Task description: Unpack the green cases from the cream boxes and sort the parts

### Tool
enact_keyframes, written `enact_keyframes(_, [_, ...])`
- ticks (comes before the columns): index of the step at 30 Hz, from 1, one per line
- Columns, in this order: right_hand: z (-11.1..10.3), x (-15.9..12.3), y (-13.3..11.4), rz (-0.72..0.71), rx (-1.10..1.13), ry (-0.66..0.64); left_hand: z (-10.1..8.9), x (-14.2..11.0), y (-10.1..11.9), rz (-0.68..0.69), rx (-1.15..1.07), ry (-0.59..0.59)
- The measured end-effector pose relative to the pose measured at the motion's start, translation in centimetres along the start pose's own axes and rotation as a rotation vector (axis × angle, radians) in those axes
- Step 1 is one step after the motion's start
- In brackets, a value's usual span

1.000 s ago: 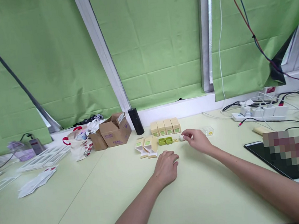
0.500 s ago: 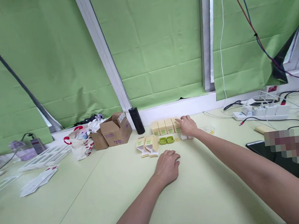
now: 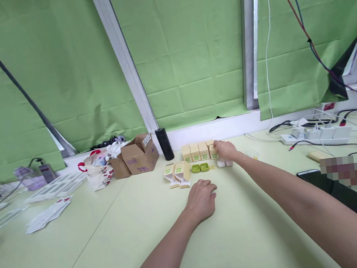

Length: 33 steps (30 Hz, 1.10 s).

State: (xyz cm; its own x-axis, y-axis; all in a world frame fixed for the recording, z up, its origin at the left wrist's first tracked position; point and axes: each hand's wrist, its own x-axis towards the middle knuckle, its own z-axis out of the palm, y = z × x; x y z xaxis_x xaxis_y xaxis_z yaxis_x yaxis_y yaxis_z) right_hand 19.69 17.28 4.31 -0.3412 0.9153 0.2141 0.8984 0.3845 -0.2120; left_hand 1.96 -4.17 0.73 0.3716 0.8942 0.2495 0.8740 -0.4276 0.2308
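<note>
My right hand [image 3: 225,149] reaches to the far side of the table, its bent fingers on the rightmost small cream box [image 3: 213,153] of a row of several. Its thumb is hidden. Below that hand lie small white pieces [image 3: 221,163]. My left hand [image 3: 201,198] rests palm down on the table, holding nothing, fingers loosely bent and thumb apart. Just beyond it lie two open cream cartons [image 3: 182,171] with white insides. Between the cartons and the white pieces sit two small green trays [image 3: 200,167] and tiny yellow pieces [image 3: 211,167].
A black cylinder [image 3: 164,145] and a cardboard box [image 3: 141,157] stand by the wall, with a white bag [image 3: 97,173] farther left. A power strip [image 3: 316,136] with cables and a phone [image 3: 310,175] are at right. A blurred patch covers the right edge.
My right hand has drawn slightly left and its fingers now bend at the end box's upper right edge. My left hand stays in place. The view has shifted slightly.
</note>
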Motion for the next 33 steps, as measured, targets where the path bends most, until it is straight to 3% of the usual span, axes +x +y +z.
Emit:
enact_keyframes(7, [-3.5, -1.8, -0.3, -0.017, 0.122, 0.115, 0.3, 0.1, -0.2, -0.008, -0.002, 0.018])
enact_keyframes(10, [-5.3, -3.8, -0.5, -0.063, 0.177, 0.168, 0.3, 0.3, -0.1, -0.023, -0.011, 0.020])
enact_keyframes(13, [-5.7, -6.6, -0.8, -0.083, 0.235, 0.181, 0.1, 0.5, -0.1, -0.095, -0.079, 0.083])
enact_keyframes(17, [-3.9, -11.2, -1.3, -0.119, 0.449, 0.148, -0.4, 0.7, -0.1, -0.225, -0.119, 0.206])
enact_keyframes(22, [-0.3, -15.1, -2.2, -0.222, 0.594, 0.079, -0.3, 0.8, -0.6, -0.288, -0.182, 0.276])
enact_keyframes(27, [1.8, -15.7, -2.2, -0.213, 0.779, 0.032, 0.9, 0.9, -1.3, -0.280, -0.343, 0.278])
enact_keyframes(33, [2.3, -15.9, -1.4, -0.233, 0.948, -0.009, 1.5, 1.1, -1.5, -0.293, -0.510, 0.268])
